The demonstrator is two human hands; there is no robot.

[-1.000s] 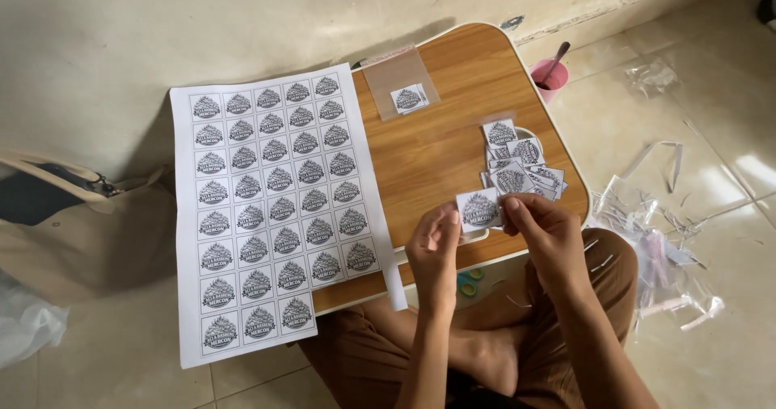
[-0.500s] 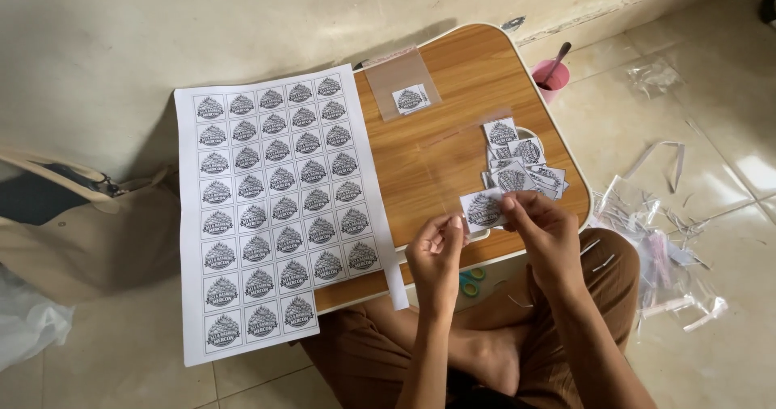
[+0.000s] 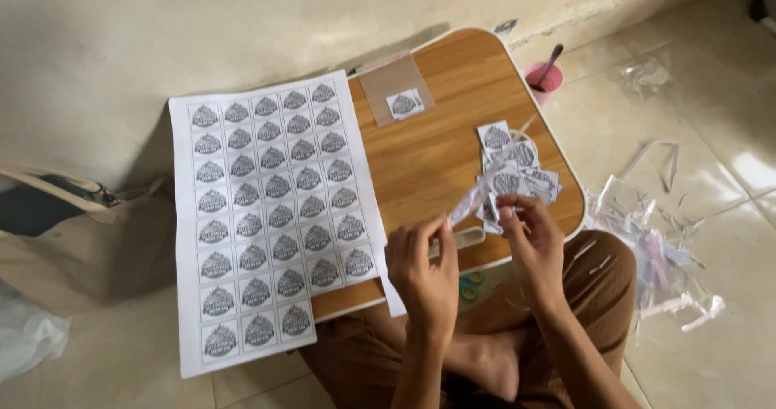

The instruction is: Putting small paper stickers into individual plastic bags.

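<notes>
Both hands, left hand [image 3: 424,267] and right hand [image 3: 529,235], pinch a thin clear plastic strip [image 3: 477,199] above the brown wooden table [image 3: 436,150]. A small pile of cut paper stickers [image 3: 517,170] lies done. The big white sticker sheet [image 3: 271,215] looks mostly uncut.

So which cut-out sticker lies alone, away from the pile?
The single sticker on the clear plastic piece near the table's far edge; the others are heaped beside the right hand.

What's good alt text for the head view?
Seated person's left hand and right hand pinch a thin clear strip over a small wooden table. A printed sticker sheet lies left, cut stickers right.
</notes>
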